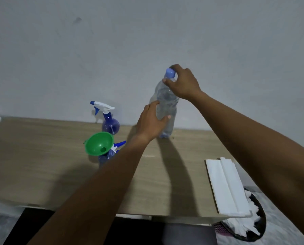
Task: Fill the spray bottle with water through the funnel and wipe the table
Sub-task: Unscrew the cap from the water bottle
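Observation:
A clear water bottle (167,101) with a blue cap (170,73) stands upright at the table's far edge. My left hand (150,121) wraps around its lower body. My right hand (183,82) grips the neck and cap from the right. A green funnel (99,143) sits in the neck of a blue spray bottle (105,159), whose body my left forearm partly hides. Its blue-and-white trigger head (119,145) lies just behind the funnel. A second blue spray bottle (110,125) with its white trigger head on stands further back.
The wooden table (41,156) runs up to a grey wall. Folded white paper towels (225,184) lie at the table's right front corner. Below that corner, a dark bin (258,225) on the floor holds crumpled white paper.

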`<state>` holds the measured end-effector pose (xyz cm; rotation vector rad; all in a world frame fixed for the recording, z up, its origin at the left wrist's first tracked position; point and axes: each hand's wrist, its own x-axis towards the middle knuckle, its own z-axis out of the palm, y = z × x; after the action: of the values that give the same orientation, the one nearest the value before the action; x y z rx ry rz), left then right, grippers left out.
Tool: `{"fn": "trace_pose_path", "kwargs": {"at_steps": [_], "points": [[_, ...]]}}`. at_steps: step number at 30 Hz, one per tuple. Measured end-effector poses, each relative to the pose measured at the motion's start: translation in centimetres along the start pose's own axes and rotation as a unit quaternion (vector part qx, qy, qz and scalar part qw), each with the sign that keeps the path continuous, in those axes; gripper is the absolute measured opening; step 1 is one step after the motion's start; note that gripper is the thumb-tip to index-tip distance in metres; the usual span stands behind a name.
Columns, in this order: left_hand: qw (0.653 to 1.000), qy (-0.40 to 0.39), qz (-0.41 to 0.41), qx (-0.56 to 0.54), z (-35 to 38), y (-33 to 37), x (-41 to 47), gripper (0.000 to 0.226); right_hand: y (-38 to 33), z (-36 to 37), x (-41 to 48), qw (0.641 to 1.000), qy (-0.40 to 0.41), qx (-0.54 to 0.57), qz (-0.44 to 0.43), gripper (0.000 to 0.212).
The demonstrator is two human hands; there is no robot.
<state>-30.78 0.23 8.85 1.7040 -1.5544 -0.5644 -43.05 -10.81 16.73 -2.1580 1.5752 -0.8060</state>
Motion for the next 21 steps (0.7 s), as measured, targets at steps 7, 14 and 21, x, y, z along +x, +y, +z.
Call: {"fn": "trace_pose_path", "kwargs": {"at_steps": [7,14,21], "points": [[0.994,-0.046,-0.001,-0.098,-0.3,-0.4,-1.2,0.068,0.4,-1.7,-3.8,0.998,0.045,-0.003,-0.039,0.027],[0.98,-0.075,0.032,-0.181,-1.1,0.4,-4.0,0.066,-0.6,-2.0,-10.1,0.995,0.07,0.041,-0.064,0.022],[0.967,-0.144,0.069,-0.197,-4.8,-0.7,-7.0,0.068,-3.5,-2.1,-14.3,0.994,0.018,0.07,-0.082,0.019]]}}
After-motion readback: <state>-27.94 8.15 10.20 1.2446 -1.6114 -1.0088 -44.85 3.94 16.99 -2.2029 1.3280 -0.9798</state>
